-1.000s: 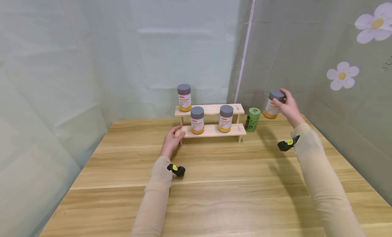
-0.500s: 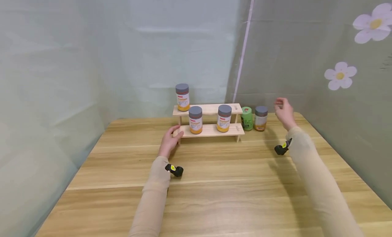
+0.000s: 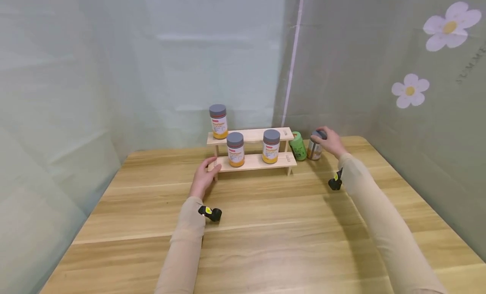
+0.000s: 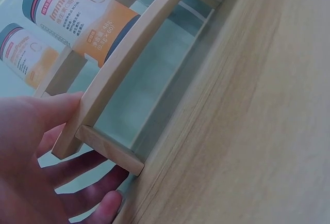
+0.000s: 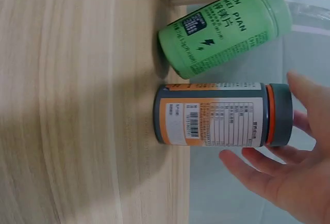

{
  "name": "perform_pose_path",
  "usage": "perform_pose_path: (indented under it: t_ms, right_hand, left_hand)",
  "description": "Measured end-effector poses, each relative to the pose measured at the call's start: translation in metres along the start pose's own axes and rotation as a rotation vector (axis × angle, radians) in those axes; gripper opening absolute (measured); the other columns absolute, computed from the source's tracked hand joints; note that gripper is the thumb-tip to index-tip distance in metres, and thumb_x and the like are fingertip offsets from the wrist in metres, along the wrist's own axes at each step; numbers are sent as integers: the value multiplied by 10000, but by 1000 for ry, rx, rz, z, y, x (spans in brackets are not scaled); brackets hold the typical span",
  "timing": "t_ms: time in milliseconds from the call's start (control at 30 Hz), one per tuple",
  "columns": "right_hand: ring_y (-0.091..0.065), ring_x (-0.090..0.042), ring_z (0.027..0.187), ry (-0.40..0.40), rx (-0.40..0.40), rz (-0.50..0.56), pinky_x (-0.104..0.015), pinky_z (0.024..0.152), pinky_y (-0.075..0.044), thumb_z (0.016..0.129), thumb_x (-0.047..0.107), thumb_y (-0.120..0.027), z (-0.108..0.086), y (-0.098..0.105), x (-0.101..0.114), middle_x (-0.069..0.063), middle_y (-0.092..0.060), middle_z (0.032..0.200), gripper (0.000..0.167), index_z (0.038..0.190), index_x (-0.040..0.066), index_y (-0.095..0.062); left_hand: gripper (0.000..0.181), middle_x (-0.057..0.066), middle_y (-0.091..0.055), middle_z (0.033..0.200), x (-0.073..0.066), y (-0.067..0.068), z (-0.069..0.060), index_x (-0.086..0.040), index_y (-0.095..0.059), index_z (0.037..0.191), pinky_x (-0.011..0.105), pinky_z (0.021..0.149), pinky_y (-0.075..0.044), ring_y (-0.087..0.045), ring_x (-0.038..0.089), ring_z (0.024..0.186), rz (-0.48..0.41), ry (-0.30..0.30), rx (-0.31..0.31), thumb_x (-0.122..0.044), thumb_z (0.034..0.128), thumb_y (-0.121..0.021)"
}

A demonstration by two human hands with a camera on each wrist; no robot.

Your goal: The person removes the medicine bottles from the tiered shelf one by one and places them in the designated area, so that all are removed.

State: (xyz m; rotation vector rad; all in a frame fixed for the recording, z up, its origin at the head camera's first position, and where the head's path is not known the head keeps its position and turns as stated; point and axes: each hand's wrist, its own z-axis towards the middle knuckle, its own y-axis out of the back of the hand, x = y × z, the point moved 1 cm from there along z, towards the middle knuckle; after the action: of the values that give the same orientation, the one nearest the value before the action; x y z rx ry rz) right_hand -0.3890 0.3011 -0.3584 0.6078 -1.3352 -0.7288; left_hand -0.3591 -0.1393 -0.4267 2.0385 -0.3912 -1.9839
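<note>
My left hand (image 3: 202,176) grips the left end of the lower tier of a two-tier wooden rack (image 3: 252,135); in the left wrist view the thumb lies over the board, the fingers behind and below. At the right, my right hand (image 3: 331,141) holds the grey lid of a supplement bottle (image 5: 214,114) with an orange-and-white label, thumb on one side and fingers on the other. This bottle stands on the table. Between it and the rack a green bottle (image 3: 298,147) tilts toward the rack's right end.
One grey-lidded bottle (image 3: 218,123) stands on the upper tier's left end. On the lower tier stand another bottle (image 3: 236,150) at left and a third bottle (image 3: 271,147) at right. A fabric backdrop (image 3: 228,53) rises behind the wooden table (image 3: 258,243).
My right hand set the bottle down beside the green one, came away, then returned to its lid. The green bottle went from upright to tilted. My left hand stayed on the rack.
</note>
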Motion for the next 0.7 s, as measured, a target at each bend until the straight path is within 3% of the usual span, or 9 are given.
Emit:
perform_pose_path:
  t_ms: [233,533,700]
  right_hand:
    - [-433,-493,1233,43,-41,-120,-621,1048,-362,954,254,-603,3,3,1,-343,-437,1346,475,1327,-15,-483]
    - [-417,-506,1284,111,109,-259,-616,1097,-332,939,14,-471,9,16,10,-333,-422,1413,466,1397,-45,-409]
    - [-436,-507,1254,115,119,-260,-616,1068,-359,960,121,-525,10,16,18,-344,-469,1354,401,1313,-67,-492]
  left_hand:
    - [501,87,-298,1592,1,-1,-2,-198,-455,1434,506,1216,-198,-219,316,1491,-4,13,6,-341,969,-574]
    - [504,89,-288,1597,-2,1,-2,-198,-449,1441,510,1221,-177,-205,317,1495,-3,8,9,-342,972,-566]
    - [505,82,-273,1603,0,1,-2,-209,-445,1443,516,1221,-170,-198,314,1498,-5,24,16,-349,973,-564]
